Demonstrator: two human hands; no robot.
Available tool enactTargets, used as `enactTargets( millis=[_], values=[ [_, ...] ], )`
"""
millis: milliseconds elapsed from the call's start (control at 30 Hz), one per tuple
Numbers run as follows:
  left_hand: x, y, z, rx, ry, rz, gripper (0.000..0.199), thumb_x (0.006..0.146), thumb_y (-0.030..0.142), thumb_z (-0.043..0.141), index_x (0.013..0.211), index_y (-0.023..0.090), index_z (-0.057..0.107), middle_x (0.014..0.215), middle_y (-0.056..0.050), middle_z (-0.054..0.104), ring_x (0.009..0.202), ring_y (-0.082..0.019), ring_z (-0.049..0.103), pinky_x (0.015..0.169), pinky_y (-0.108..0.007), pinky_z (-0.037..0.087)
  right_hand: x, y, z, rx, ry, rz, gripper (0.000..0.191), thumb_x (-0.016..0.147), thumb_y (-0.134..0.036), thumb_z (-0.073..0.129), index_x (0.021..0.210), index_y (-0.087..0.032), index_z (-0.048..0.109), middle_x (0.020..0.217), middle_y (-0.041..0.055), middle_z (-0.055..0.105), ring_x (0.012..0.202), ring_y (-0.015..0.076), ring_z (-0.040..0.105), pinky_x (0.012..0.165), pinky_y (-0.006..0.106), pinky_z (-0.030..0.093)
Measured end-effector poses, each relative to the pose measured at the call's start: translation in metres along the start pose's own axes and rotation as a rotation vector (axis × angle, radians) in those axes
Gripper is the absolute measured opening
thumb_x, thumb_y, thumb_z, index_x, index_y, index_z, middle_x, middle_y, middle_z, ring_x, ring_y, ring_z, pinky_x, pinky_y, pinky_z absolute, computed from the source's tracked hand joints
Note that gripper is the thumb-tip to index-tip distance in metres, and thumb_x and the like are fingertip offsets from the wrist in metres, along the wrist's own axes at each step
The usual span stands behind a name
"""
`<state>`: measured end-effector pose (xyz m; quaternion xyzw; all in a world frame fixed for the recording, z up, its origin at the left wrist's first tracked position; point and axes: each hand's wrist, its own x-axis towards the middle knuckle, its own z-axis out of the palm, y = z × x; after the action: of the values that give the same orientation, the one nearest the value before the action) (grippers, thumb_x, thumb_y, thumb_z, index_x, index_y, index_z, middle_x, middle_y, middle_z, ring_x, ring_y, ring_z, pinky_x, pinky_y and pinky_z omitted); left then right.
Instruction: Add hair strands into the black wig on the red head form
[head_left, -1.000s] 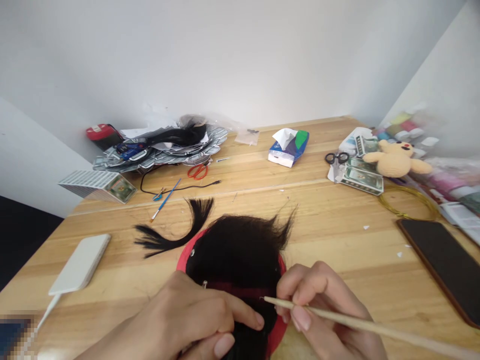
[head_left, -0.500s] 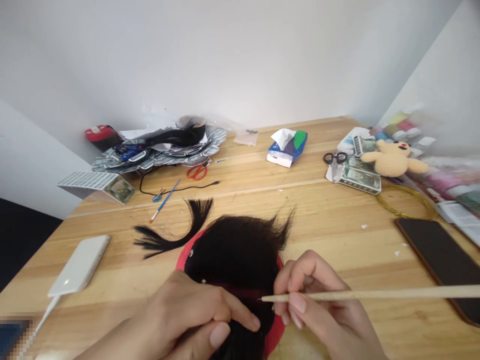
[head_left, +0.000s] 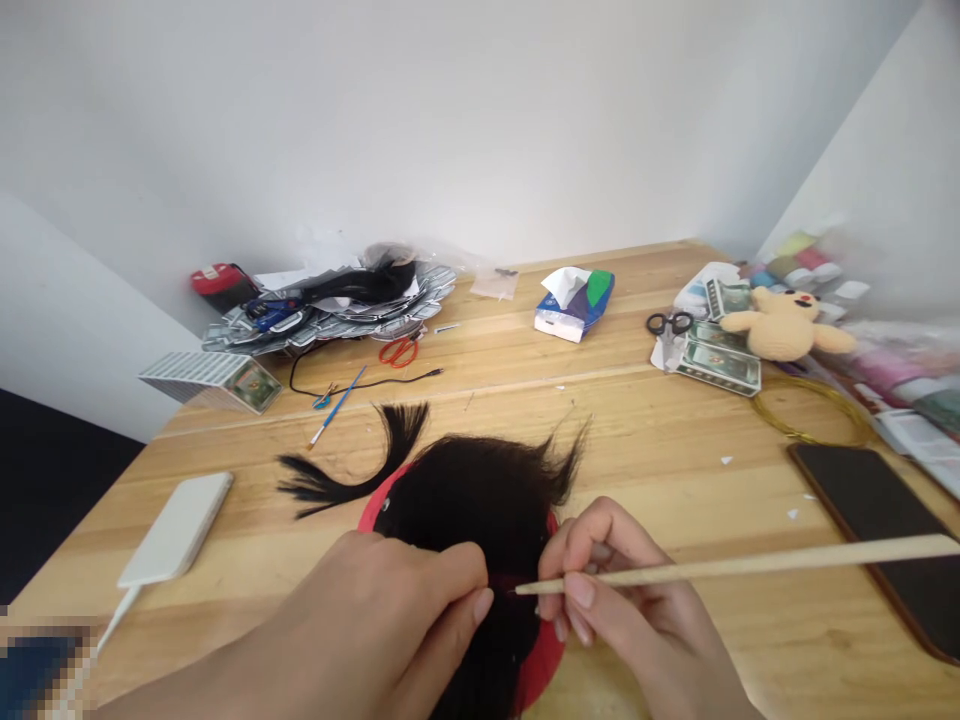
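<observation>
In front of me lies a red rounded base covered with black hair, with a narrow reddish strip between two hair sections. My right hand pinches a long pale wooden stick with a very fine tip, whose end points left at that strip. My left hand rests over the hair's left side, thumb and forefinger closed just left of the stick's tip. Whatever is between those fingertips is too small to make out. A loose bundle of black hair lies beyond, at the left.
A white power bank is on the left; a dark phone on the right. Farther back are a blue paintbrush, orange-handled scissors, a tissue pack, black scissors and a crocheted toy.
My left forefinger has drawn back from lying stretched on the hair and now meets the thumb. The stick's tip has shifted slightly left and up, and its far end is raised.
</observation>
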<state>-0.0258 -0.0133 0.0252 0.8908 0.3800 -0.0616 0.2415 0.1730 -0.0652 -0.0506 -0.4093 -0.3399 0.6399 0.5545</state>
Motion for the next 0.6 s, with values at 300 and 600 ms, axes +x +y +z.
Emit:
enactTargets(
  millis=[300, 600],
  values=[
    [0.004, 0.014, -0.002, 0.163, -0.047, -0.070, 0.035, 0.106, 0.020, 0.031, 0.078, 0.025, 0.052, 0.064, 0.003, 0.066, 0.053, -0.021, 0.066, 0.073, -0.034, 0.054, 0.001, 0.000, 0.001, 0.003, -0.009, -0.042, 0.041, 0.088, -0.055, 0.083, 0.079, -0.021, 0.062, 0.071, -0.0017, 0.067, 0.059, 0.0123, 0.051, 0.058, 0.027, 0.035],
    [0.019, 0.037, -0.010, 0.489, -0.137, -0.048, 0.022, 0.078, 0.006, 0.049, 0.068, 0.025, 0.053, 0.056, -0.003, 0.069, 0.042, -0.030, 0.066, 0.047, -0.033, 0.038, 0.003, 0.004, -0.003, 0.055, -0.045, -0.004, 0.037, 0.088, -0.051, 0.084, 0.079, -0.021, 0.064, 0.070, -0.0001, 0.071, 0.057, 0.0125, 0.054, 0.058, 0.026, 0.040]
  ],
)
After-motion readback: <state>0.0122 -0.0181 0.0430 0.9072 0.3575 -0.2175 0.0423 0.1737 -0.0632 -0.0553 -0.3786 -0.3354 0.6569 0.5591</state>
